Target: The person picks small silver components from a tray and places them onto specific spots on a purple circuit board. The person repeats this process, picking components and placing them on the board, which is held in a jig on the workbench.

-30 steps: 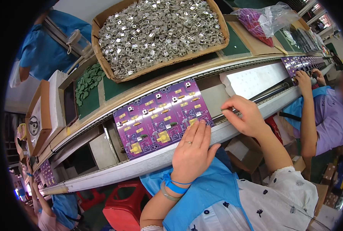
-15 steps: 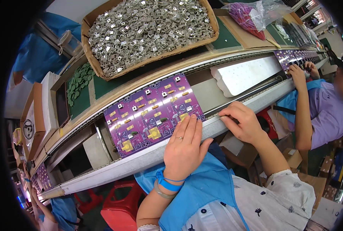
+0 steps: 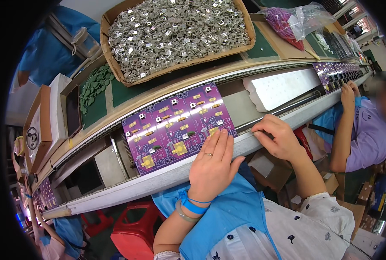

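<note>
A purple circuit board panel with small black switches, resistors and gold pads lies across the two rails of the conveyor. My left hand is open, its fingers stretched out flat and close together over the board's near right corner; a ring and a blue wristband show on it. Right of the board, my right hand hovers by the near rail with fingers curled and thumb close to the forefinger. Whatever it may hold is hidden inside the curl.
Beyond the conveyor stands a cardboard box heaped with small metal clips. Green discs lie to its left, a plastic bag of red parts to its right. A co-worker's hand is at further boards on the right. A red stool stands below.
The whole view has shifted slightly, so the board and box appear a little further right. My hands keep nearly the same pose. The co-worker's hands have moved slightly right along their boards.
</note>
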`<state>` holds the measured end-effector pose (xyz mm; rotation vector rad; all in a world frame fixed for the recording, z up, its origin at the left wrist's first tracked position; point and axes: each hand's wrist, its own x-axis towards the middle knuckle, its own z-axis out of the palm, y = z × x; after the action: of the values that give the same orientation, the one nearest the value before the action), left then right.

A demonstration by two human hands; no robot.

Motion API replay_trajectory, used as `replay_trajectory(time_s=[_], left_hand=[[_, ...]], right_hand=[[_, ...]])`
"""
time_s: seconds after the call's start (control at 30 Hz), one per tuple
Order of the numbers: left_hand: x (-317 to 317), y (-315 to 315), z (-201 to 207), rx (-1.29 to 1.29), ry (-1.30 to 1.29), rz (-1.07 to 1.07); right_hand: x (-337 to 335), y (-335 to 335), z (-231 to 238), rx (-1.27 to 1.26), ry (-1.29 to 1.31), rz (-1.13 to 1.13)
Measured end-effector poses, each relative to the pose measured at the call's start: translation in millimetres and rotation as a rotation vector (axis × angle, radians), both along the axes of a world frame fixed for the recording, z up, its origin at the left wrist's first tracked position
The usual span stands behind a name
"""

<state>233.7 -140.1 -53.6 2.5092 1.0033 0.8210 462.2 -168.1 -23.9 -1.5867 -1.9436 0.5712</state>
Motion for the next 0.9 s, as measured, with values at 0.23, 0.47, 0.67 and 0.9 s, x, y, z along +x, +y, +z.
replay_trajectory(time_s=[0.23,0.47,0.67,0.9], left_hand=[[-0.8,0.0,-2.5,-0.008,-0.006,0.004],[-1.4,-0.5,-5.6,-0.013,-0.021,0.003],[-1.3,-0.1,-6.5,-0.006,-0.022,-0.009],[-1.2,-0.4,-5.2,-0.009,-0.017,0.001]], right_hand=[[2.1,5.2,6.2,-0.070,-0.024,0.028],[2.4,10.6,12.7,-0.156,-0.021,0.038],[-4.9,25.7,-1.8,-0.020,0.095,-0.054],[-21.8,49.4,-17.1,0.109,0.049,0.047]])
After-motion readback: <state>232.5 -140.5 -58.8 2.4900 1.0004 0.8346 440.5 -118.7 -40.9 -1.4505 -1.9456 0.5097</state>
